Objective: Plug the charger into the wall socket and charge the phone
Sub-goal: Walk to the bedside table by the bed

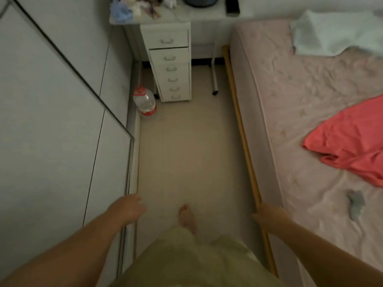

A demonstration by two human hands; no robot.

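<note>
A dark phone lies flat on the white desk at the far end of the room. I see no charger and no wall socket in this view. My left hand hangs low by the wardrobe's edge, fingers loosely curled, holding nothing. Close to the wooden bed rail, my right hand is loosely open and holds nothing. Both hands are far from the phone.
A narrow strip of floor runs between a white wardrobe on the left and a bed with pink sheet on the right. A white drawer unit stands under the desk, a water bottle beside it. A red cloth lies on the bed.
</note>
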